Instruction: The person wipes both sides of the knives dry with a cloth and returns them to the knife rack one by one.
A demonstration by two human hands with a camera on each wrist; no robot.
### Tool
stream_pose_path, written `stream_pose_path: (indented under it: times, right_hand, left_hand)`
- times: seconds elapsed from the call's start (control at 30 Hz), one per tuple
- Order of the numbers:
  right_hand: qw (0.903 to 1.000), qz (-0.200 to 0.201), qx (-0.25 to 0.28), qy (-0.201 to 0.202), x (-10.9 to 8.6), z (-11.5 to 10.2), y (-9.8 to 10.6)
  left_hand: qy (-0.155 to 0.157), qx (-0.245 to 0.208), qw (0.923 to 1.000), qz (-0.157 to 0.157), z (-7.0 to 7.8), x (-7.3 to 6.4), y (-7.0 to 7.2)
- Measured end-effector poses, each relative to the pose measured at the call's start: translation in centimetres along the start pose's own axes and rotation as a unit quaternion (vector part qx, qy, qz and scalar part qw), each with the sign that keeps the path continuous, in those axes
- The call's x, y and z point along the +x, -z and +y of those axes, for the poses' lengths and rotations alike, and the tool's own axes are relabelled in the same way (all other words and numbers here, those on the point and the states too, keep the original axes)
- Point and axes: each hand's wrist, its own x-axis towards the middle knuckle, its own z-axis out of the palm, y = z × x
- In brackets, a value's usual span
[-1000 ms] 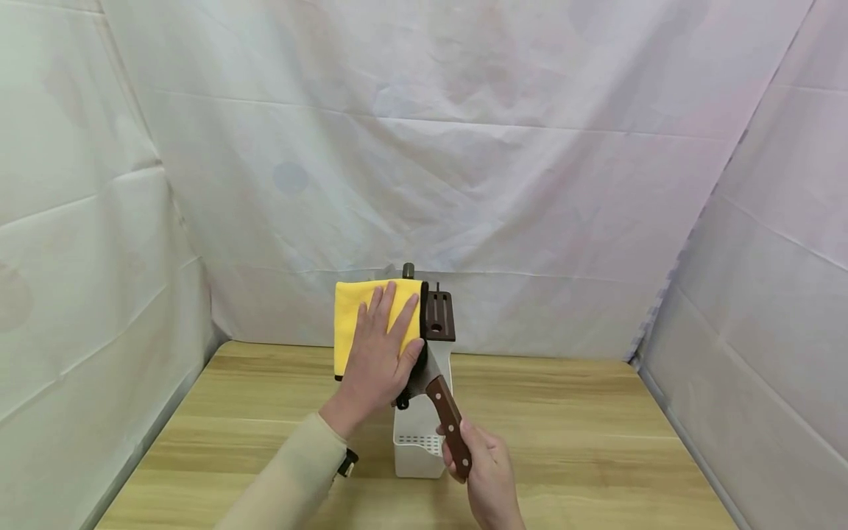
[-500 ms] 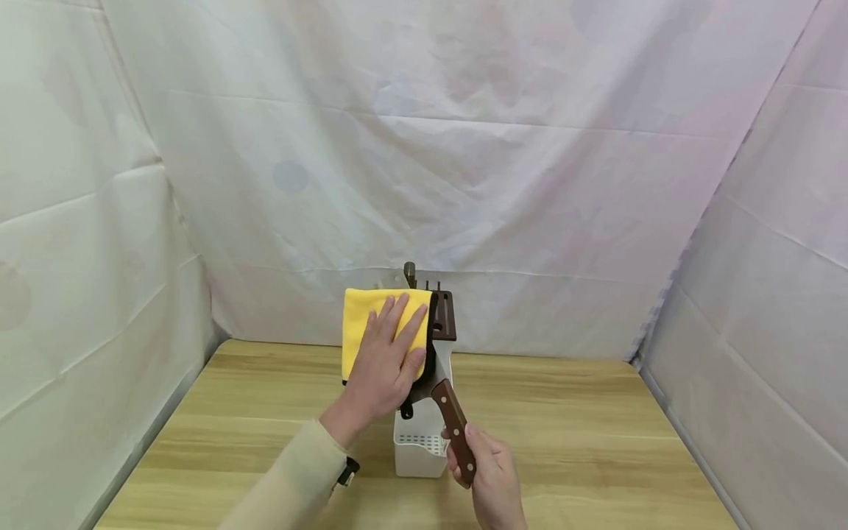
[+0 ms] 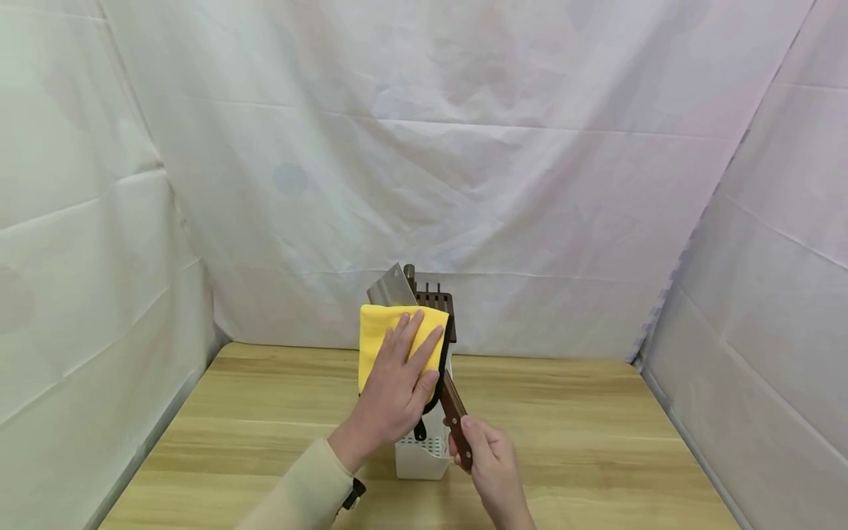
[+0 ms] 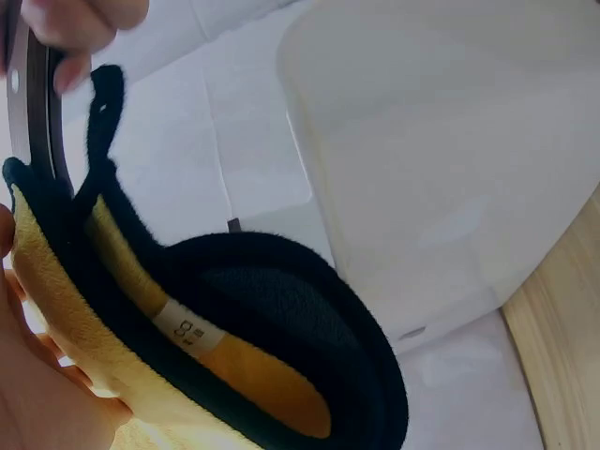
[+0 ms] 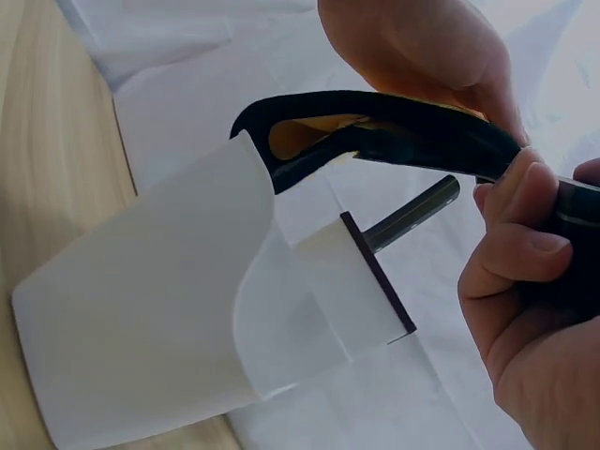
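My left hand (image 3: 397, 390) lies with straight, spread fingers on a folded yellow cloth (image 3: 372, 342) with black edging. Beneath the cloth is a cleaver, whose steel blade (image 3: 392, 287) sticks out above it, tilted up to the left. Its brown riveted handle (image 3: 456, 419) slants down to the right, gripped by my right hand (image 3: 495, 471). In the left wrist view the cloth (image 4: 253, 394) hangs in a fold with a small white label (image 4: 189, 326). The right wrist view has the fingers of my right hand (image 5: 525, 309) curled round the handle, close to the cloth's dark edge (image 5: 403, 136).
Behind the hands stands a white knife holder (image 3: 420, 465) with a dark slotted top (image 3: 453, 327). A dark cylindrical handle (image 3: 409, 272) rises from it. The wooden table (image 3: 563, 442) is enclosed by pale cloth walls (image 3: 530, 206).
My left hand has slid the cloth down and to the right along the blade towards the handle. The far end of the blade now shows above the cloth. My right hand keeps its grip.
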Motion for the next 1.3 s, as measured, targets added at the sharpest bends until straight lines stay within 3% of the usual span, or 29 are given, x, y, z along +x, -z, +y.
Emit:
stream_pose_path:
  times: [0.27,0.6,0.93,1.13,1.3]
  right_hand:
    - [0.9939,-0.02,-0.045,0.099,0.9,0.0,0.1]
    - [0.988,0.011,-0.112,0.106,1.6,-0.5,-0.2]
    - [0.9788,-0.005,-0.136,0.153,1.9,-0.2,-0.4]
    - [0.9765,-0.017,-0.142,0.162,2.0,-0.3,-0.5]
    - [0.9559,-0.006,-0.188,0.226,2.2,-0.2,-0.4]
  left_hand:
    - [-0.009,-0.003,1.0,0.001,0.8,-0.6,-0.2]
    - [-0.035,0.021,0.9987,0.029,1.4,-0.8,-0.5]
    - [-0.075,0.052,0.995,0.04,2.3,-1.3,-1.0]
    - [-0.078,0.067,0.994,0.039,2.3,-1.3,-0.9]
    - [-0.079,0.072,0.9934,0.039,1.9,-1.0,-0.4]
